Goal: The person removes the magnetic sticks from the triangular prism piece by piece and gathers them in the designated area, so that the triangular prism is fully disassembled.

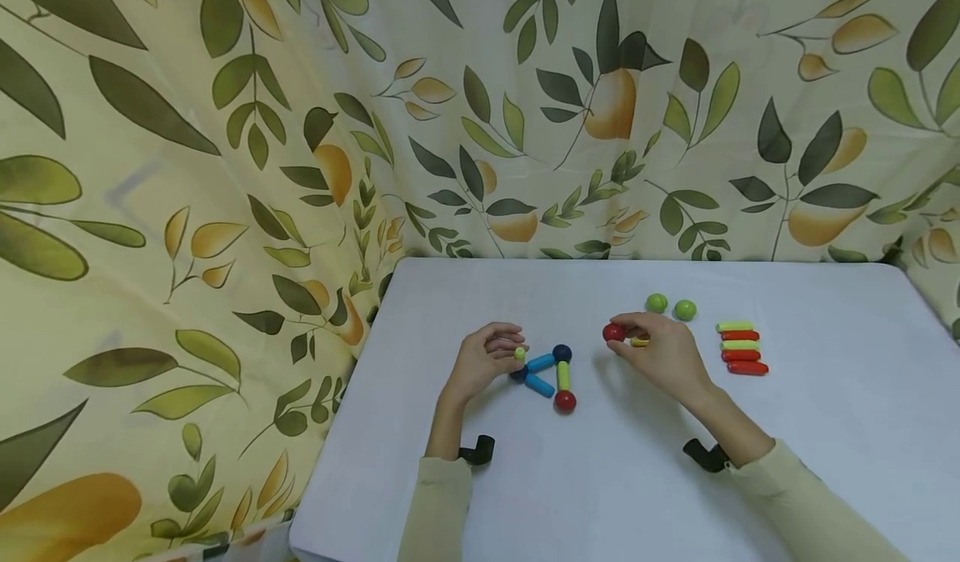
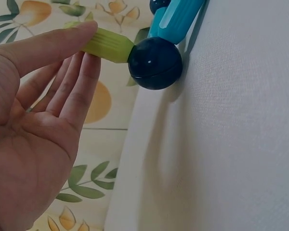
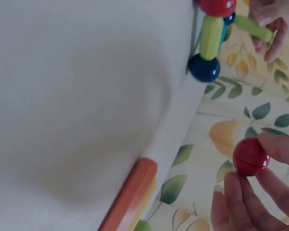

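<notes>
Two sleeves (image 1: 813,504) lie nearest us, reaching in over the table (image 1: 615,487). We see the left hand (image 1: 476,366) pinching one yellow-green rod (image 2: 111,46) upright at a dark blue ball (image 2: 155,63) — presumably steadying that joint. The right hand (image 1: 672,360) grips one red ball (image 1: 613,333) between thumb and fingertips, likely keeping its far side exposed.

We count, in the assembly (image 1: 563,374) toward the table's left edge: two dark blue balls, one red ball, two blue rods, two yellow-green rods (pinched one included). Near the far edge: two green balls (image 1: 657,303). Toward the right edge: five rods (image 1: 741,346) — two yellow-green, three red — probably aligned for easy pickup. Beneath the right hand, we cannot count the part-hidden pieces (image 1: 640,343).
</notes>
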A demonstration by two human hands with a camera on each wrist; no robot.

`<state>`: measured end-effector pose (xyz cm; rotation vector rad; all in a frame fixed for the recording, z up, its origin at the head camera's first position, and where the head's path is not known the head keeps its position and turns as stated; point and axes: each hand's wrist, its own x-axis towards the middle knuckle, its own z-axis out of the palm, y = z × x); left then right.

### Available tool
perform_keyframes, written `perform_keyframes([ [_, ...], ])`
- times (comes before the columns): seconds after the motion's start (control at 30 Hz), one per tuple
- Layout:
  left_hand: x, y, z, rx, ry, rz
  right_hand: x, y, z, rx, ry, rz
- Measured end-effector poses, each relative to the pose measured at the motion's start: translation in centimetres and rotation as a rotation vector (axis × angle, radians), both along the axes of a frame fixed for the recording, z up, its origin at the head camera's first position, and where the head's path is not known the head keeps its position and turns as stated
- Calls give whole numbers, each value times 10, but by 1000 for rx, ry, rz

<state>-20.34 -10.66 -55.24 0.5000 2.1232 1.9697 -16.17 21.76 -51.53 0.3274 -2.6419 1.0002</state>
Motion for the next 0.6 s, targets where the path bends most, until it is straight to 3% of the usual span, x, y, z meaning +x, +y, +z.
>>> perform_keyframes([
  [0.2,2,-1,0,-12,8,-12,-18,12,-2,2,-79,-47],
  [0.4,2,-3,0,-7,3,-21,-39,22,-1,63,-58,-86],
  [0.6,1,-1,1,-10,-4,-21,-60,35,-5,91,-92,-99],
])
